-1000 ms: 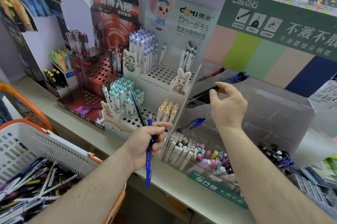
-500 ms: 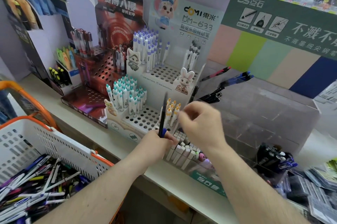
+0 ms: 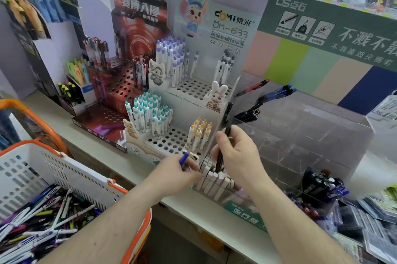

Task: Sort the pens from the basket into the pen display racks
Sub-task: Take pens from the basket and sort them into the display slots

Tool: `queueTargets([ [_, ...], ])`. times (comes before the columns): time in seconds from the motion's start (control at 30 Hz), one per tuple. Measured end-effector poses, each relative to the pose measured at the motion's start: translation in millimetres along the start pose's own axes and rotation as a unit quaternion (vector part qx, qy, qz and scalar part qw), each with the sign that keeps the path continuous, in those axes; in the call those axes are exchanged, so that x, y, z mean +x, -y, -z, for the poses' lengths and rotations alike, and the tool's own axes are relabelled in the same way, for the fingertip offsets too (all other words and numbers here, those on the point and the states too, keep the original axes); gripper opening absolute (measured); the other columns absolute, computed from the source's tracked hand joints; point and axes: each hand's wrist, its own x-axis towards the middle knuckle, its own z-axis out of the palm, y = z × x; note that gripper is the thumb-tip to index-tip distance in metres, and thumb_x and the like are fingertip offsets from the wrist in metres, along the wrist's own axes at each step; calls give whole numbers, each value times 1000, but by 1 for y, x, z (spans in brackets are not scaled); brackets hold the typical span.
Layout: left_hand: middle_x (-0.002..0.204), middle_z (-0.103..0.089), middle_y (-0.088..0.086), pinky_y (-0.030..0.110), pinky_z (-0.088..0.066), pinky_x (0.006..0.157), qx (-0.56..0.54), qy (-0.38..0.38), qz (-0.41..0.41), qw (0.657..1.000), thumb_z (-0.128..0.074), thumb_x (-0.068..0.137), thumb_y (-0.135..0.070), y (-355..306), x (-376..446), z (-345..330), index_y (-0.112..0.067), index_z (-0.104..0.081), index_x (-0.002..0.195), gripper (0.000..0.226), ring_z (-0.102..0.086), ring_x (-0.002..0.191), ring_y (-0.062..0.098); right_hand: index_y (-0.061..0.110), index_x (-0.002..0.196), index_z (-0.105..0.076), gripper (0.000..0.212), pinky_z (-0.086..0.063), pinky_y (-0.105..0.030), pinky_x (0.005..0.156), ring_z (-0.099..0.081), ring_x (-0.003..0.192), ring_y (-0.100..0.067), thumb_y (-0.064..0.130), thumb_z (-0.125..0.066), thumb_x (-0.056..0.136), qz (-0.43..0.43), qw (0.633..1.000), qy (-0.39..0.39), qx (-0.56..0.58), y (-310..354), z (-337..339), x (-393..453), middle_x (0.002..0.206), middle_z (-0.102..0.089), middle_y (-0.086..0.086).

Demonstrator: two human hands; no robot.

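Note:
My right hand [image 3: 236, 154] grips a black pen [image 3: 227, 122] that stands nearly upright in front of the clear acrylic rack [image 3: 300, 135]. Close to its left, my left hand [image 3: 178, 171] holds a blue pen [image 3: 184, 160]; only its top end shows above the fingers. Both hands hover over a row of pale pens [image 3: 212, 180] at the rack's front. The white basket [image 3: 53, 169] with orange handles sits at lower left, with several mixed pens [image 3: 38, 214] in it. The white DOMI rack [image 3: 184, 135] stands just behind my hands.
A red perforated rack [image 3: 116, 96] stands left of the white one. Black, blue and red pens [image 3: 268, 94] poke out of the acrylic rack's upper tiers. Dark pen boxes [image 3: 322, 184] and packets lie at right. The counter edge [image 3: 129, 175] runs diagonally under my arms.
My right hand came down from the acrylic rack's upper tier to my left hand and took the black pen. The left hand now holds only the blue pen.

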Motion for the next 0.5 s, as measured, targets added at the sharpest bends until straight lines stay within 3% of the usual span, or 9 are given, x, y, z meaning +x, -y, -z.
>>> queueTargets([
  [0.07,68,-60,-7,21,-40,56,-151,-44,11,987,-67,91,-28,-4,2,8,-20,-73,91,11,-53,60,9,28,87,-63,13,-52,-37,59,-58,57,-12,31,-59,98,37,996,44,-72,-5,4,-4,66,-66,2],
  [0.13,63,-54,-1,22,-28,46,-354,-16,23,935,-58,96,-31,-11,3,14,-14,-74,99,24,-40,46,10,30,93,-70,7,-51,-30,61,-55,57,-4,30,-64,95,76,980,79,-165,-11,4,-7,66,-64,11],
  [0.2,62,-55,2,22,-24,42,-479,29,31,877,-51,97,-34,-17,1,18,-9,-72,105,33,-37,40,9,33,101,-73,11,-54,-31,68,-59,65,-4,32,-65,94,83,964,100,-231,-15,3,-8,72,-66,17],
  [0.37,62,-56,3,19,-29,37,-531,75,44,843,-58,84,-29,-16,-2,16,-8,-72,82,25,-42,39,8,36,111,-73,20,-56,-30,78,-63,78,-4,34,-66,93,81,957,93,-264,-13,3,-10,86,-71,18],
  [0.5,61,-55,3,17,-30,34,-575,63,50,815,-57,84,-28,-13,-2,14,-8,-69,78,24,-45,39,8,41,106,-69,15,-58,-28,67,-65,70,-9,35,-66,93,28,975,137,-175,-13,14,-10,81,-71,12],
])
